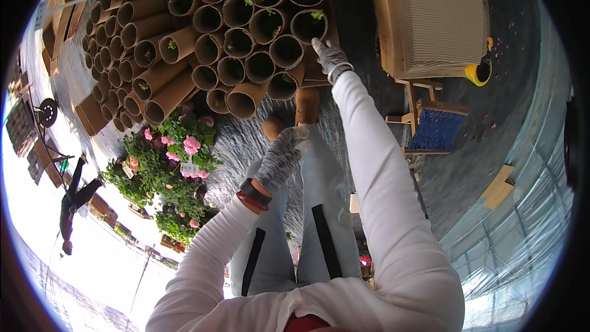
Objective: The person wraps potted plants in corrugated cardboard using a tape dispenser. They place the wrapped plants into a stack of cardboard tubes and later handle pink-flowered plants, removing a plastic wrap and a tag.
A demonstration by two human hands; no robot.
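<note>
Corrugated cardboard tubes, several with green seedlings inside, stand packed together ahead of me. My right hand (331,57), in a grey knit glove, reaches to the rim of the nearest right tube (327,24), fingers apart. I cannot tell whether it touches the rim. A small bright green seedling (317,15) shows inside that tube. My left hand (282,154), also gloved, hangs in front of my left leg, below the tubes. Its fingers are partly hidden, and I cannot tell whether it holds anything. Leaning tubes (170,97) fan out on the left.
Potted pink-flowered plants (166,166) with tags stand at the left on dark ground sheeting (239,147). To the right are a corrugated-topped box (442,18), a yellow tape roll (474,75) and a wooden stool with a blue seat (438,128). A person (71,203) is farther left.
</note>
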